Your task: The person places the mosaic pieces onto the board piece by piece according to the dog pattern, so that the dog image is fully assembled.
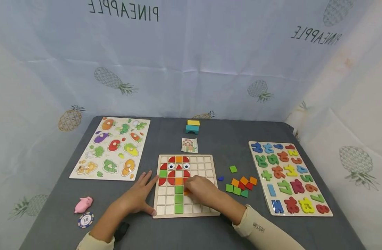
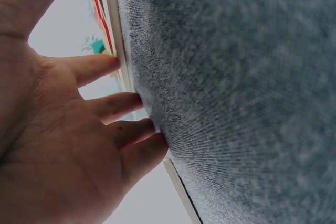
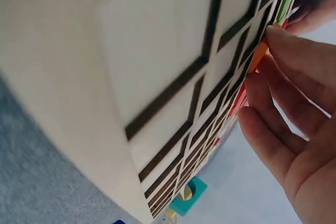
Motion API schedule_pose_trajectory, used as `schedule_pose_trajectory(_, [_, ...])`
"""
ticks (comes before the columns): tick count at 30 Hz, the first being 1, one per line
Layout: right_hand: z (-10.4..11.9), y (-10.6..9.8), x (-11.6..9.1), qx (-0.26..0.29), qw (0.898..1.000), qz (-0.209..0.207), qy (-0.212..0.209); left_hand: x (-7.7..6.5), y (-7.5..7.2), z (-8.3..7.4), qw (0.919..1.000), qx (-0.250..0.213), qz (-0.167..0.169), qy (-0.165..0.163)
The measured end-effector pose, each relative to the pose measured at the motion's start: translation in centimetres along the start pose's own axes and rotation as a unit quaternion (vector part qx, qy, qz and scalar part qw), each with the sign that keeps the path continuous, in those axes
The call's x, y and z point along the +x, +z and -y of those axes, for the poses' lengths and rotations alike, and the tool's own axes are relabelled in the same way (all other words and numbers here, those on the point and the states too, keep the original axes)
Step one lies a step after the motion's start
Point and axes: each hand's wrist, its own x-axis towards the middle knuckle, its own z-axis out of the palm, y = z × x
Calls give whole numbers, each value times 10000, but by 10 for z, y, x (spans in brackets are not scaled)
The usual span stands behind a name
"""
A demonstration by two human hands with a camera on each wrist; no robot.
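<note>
A wooden grid board [image 1: 214, 166] lies at the middle of the table, with red, orange, green and eyed pieces set in a figure on its left half. My right hand [image 1: 203, 191] is over the board and pinches an orange tile [image 3: 258, 56] between thumb and finger, low against the grid. Its fingers hide part of the cells in the head view. My left hand [image 1: 138, 196] is spread, with its thumb and fingertips touching the board's left edge. A column of green tiles [image 1: 179, 199] runs down the grid beside the right hand's fingers.
Loose coloured tiles [image 1: 237, 191] lie right of the board. A picture card [image 1: 189, 145] and a teal block [image 1: 192, 129] stand behind it. A vegetable puzzle [image 1: 136, 146] is back left, a letter puzzle [image 1: 298, 210] right. A pink pig [image 1: 83, 205] and a chip [image 1: 86, 220] sit front left.
</note>
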Motion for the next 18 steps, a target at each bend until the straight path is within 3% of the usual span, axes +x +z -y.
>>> schedule_pose_trajectory(10, [6,-4,3,-840,9964,-74,96,0,-4,-2,10000,-25,72,-55])
schedule_pose_trajectory(15, [6,-4,5,-904,9957,-16,175,0,-3,-1,9999,6,88,-65])
schedule_pose_trajectory(18, [3,-6,0,-558,9979,137,293,0,-1,-1,10000,29,46,-17])
